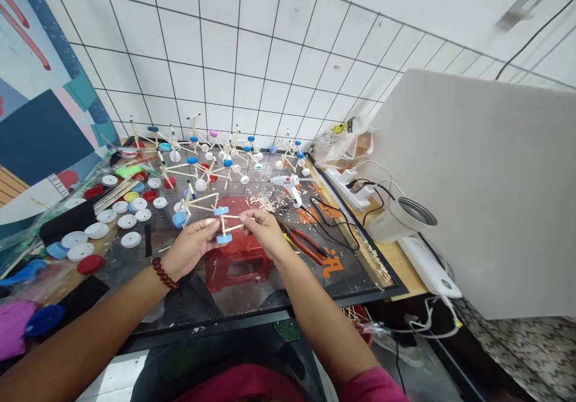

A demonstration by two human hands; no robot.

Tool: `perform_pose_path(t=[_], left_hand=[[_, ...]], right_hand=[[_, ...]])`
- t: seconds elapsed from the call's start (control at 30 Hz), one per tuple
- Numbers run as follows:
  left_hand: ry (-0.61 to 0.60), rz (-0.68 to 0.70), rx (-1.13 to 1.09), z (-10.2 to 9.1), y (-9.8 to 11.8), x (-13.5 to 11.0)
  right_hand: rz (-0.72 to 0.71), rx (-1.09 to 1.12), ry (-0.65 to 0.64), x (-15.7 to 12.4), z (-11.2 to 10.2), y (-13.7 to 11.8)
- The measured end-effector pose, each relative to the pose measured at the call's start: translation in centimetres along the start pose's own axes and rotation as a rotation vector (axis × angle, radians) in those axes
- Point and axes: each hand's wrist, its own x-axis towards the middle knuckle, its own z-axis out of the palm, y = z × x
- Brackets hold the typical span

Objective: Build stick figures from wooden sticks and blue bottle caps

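Note:
My left hand [191, 247] and my right hand [263, 229] meet over the glass table [252, 297]. Between them they pinch a small model made of thin wooden sticks and blue bottle caps [222, 225]. The left fingers grip a stick at its left side, and the right fingers grip a stick at its right. A blue cap sits at the model's top and another at its bottom. A bead bracelet [164, 274] circles my left wrist.
Several finished stick-and-cap models [216, 153] stand at the table's back. Loose bottle caps [112, 216] lie at left. A white glue gun [288, 186], red pliers [306, 243], a power strip [351, 189], a white cup [400, 219] and a red stool [236, 258] under the glass are at right.

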Motion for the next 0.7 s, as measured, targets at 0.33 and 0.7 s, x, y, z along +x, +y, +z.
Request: perform_pose_path(t=[0.33, 0.7], left_hand=[[0.064, 0.037, -0.047, 0.11, -0.11, 0.04], [0.109, 0.026, -0.049, -0.24, -0.19, 0.18]], right_hand=[[-0.025, -0.061, -0.03, -0.24, 0.4, 0.46], [0.001, -0.052, -0.039, -0.28, 0.47, 0.67]])
